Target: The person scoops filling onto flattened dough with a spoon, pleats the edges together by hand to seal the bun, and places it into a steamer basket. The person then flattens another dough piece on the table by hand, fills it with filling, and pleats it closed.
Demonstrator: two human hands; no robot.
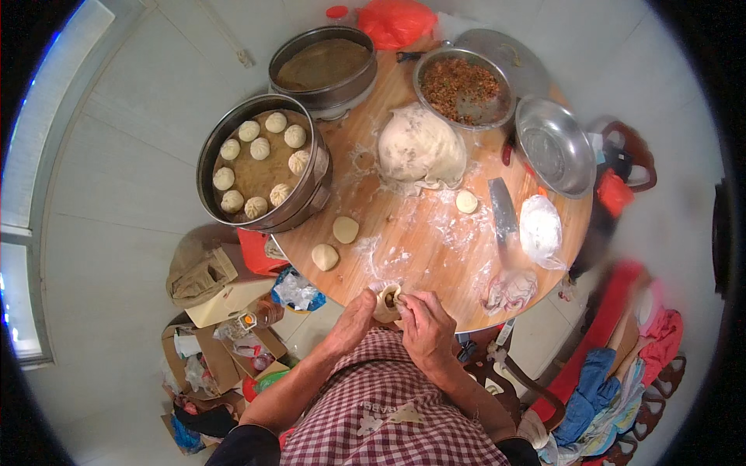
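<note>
My left hand (355, 319) cups a partly pleated dough bun (387, 303), its top still gaping over dark filling. The fingers of my right hand (427, 323) pinch the bun's rim from the right. Two flat dough rounds (345, 229) lie on the table, up and to the left of my hands. A small dough piece (466, 201) rests farther up, below a large floured dough mass (421, 147). Several pleated buns (260, 148) sit in a round metal steamer (208, 201) at the left. Chopped filling (454, 81) lies in a steel bowl (506, 116) at the back.
A second steamer (323, 65) stands behind the first. On the table's right are a metal bowl (553, 145), a cleaver (502, 205) and a bag of white powder (540, 227). Cardboard boxes (217, 358) stand at lower left, a red bench with clothes (588, 384) at lower right.
</note>
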